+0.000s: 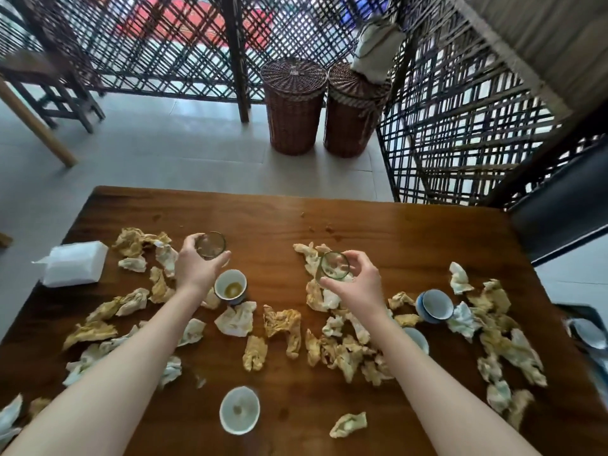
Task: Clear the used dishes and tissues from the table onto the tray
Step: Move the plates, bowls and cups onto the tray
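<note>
The left hand (197, 268) is wrapped around a clear glass (210, 246) just beyond the dregs cup (231, 287), a white cup with yellow residue that stands near the middle of the bench (378, 222). The right hand (358, 284) pinches a second glass (332, 266) by its rim, to the right of the dregs cup and over a heap of crumpled tissues (283, 324).

The clearing looks barely begun. Both glasses are in hand, but neither has reached a tray. The dregs cup itself is untouched. So are a white cup (239, 410) nearer the person, a blue-rimmed cup (434, 306) tipped over far to its right, and another cup (418, 339) half hidden behind the right forearm. Stained tissues lie on every side of the dregs cup.

A dark tray edge (574, 309) far to its right, past the bench side, holds something pale. It is cut off, so it may or may not be the tray. A tissue pack (74, 263) sits well to its left.
</note>
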Action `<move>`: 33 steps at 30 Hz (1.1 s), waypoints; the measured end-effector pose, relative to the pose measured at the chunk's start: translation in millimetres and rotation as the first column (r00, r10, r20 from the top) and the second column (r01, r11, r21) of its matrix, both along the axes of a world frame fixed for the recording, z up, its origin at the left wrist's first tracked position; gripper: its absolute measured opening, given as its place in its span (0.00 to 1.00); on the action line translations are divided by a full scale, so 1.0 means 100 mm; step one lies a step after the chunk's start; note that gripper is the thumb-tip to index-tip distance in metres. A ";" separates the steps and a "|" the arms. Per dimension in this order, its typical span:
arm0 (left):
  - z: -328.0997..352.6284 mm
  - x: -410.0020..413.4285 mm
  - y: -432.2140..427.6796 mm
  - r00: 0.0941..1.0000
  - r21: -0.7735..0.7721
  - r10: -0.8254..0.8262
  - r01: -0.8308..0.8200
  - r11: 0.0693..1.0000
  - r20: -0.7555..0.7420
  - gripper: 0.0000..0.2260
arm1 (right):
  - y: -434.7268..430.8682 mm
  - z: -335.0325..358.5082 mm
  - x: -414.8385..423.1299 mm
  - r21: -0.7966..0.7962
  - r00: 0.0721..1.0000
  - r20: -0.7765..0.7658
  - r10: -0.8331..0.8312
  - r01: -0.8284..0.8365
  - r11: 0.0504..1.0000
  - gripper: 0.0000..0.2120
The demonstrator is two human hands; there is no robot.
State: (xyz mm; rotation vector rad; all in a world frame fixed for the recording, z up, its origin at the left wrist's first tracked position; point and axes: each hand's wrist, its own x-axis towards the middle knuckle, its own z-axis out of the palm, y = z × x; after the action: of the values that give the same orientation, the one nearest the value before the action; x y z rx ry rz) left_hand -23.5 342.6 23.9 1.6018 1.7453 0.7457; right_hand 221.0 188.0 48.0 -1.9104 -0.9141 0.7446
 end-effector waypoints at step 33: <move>0.65 3.77 -5.55 0.327 -0.018 -0.834 0.934 0.357 0.444 0.21 | -6.02 0.46 1.81 0.167 0.588 -0.078 -0.805 0.804 0.571 0.27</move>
State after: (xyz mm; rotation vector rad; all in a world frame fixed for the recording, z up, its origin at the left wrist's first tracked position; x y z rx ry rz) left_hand 353.3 -212.2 88.6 1.7478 0.4089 0.1640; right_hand 401.7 -413.6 93.7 -1.8791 -0.0142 0.0737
